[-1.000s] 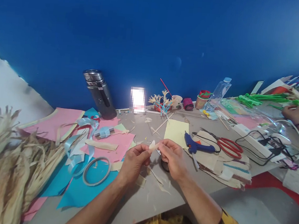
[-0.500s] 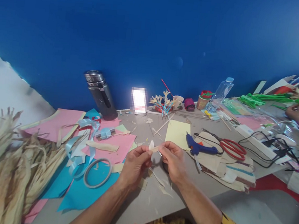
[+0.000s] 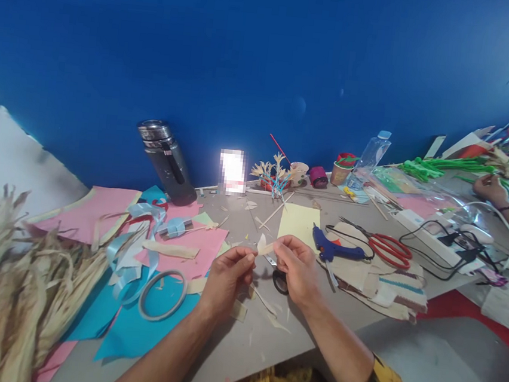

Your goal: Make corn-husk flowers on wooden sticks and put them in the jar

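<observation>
Both my hands are raised over the grey table (image 3: 239,346) and pinch one small pale strip of dried husk (image 3: 263,246) between them. My left hand (image 3: 224,278) grips its left end with thumb and fingers closed. My right hand (image 3: 297,268) pinches the right end, fingers curled. Under my right hand lies a pair of scissors with a dark handle (image 3: 280,280). Thin husk trimmings (image 3: 270,312) lie on the table below my hands.
A heap of dried husks (image 3: 6,287) fills the left. Pink and blue paper sheets (image 3: 177,249), a tape ring (image 3: 162,294), blue ribbon (image 3: 133,257), a dark flask (image 3: 167,161), a yellow card (image 3: 298,224), a blue glue gun (image 3: 332,250) and red scissors (image 3: 388,247) surround me. Another person's hand (image 3: 491,188) works at far right.
My hands have stayed together on the husk strip, turning it slightly. The other person's hand at the far right has shifted a little. The view has swayed.
</observation>
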